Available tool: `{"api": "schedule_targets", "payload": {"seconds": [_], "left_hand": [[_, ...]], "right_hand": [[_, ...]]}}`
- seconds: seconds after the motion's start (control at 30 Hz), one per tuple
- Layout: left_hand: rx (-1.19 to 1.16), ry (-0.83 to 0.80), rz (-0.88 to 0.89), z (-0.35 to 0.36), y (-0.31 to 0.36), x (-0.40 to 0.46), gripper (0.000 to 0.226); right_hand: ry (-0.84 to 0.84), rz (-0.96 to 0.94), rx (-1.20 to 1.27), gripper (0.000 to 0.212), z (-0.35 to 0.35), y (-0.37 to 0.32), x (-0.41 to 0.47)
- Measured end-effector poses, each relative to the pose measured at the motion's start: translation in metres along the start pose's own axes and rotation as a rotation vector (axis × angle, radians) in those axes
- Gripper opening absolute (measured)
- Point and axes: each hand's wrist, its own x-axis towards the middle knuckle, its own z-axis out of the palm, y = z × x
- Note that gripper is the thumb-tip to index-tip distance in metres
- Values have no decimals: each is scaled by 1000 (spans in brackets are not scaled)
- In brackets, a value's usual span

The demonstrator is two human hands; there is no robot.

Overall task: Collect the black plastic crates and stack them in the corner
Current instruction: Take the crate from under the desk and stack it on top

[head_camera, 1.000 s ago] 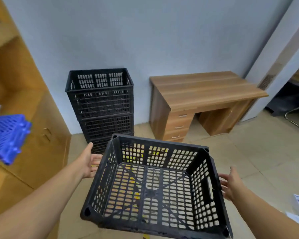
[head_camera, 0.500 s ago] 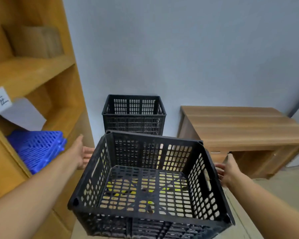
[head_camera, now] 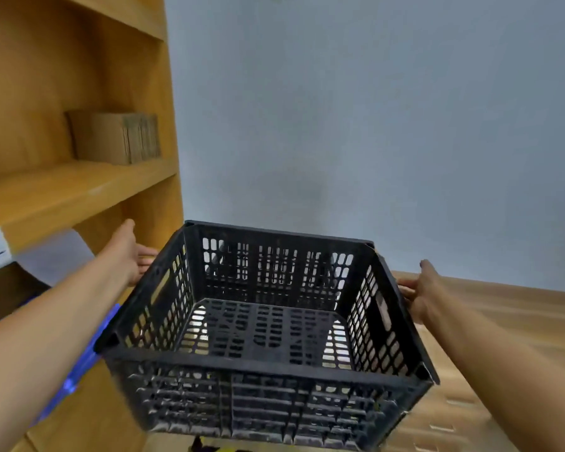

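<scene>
Two hands clamping black plastic crate at mid-frame: left hand at 9 o'clock, right hand at 3 o'clock, fingers hooked beneath side rims, presumably for level carrying. Wooden shelf unit at 10 o'clock; desk at 3 o'clock.

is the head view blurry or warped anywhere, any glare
Head view: motion blur smears the black crate's near wall and the blue item at lower left; wide-angle warp bends the shelf unit; lighting is soft and even, no glare; both forearms look stretched.
</scene>
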Motion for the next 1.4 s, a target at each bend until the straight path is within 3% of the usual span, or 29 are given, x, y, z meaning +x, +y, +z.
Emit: {"api": "schedule_targets", "payload": {"seconds": [0.3, 0.6, 0.87, 0.97, 1.4], "left_hand": [[-36, 22, 86, 54, 75, 62, 86], [3, -77, 55, 87, 137, 176, 79], [56, -135, 89, 119, 199, 265, 87], [30, -132, 113, 133, 213, 286, 76], [47, -49, 152, 194, 218, 334, 69]], "right_hand": [[-28, -80, -7, 67, 69, -86, 61], [57, -134, -7, 71, 144, -119, 142], [83, -145, 53, 77, 193, -153, 204], [89, -165, 57, 72, 206, -163, 220], [75, -192, -13, 66, 231, -203, 300]]}}
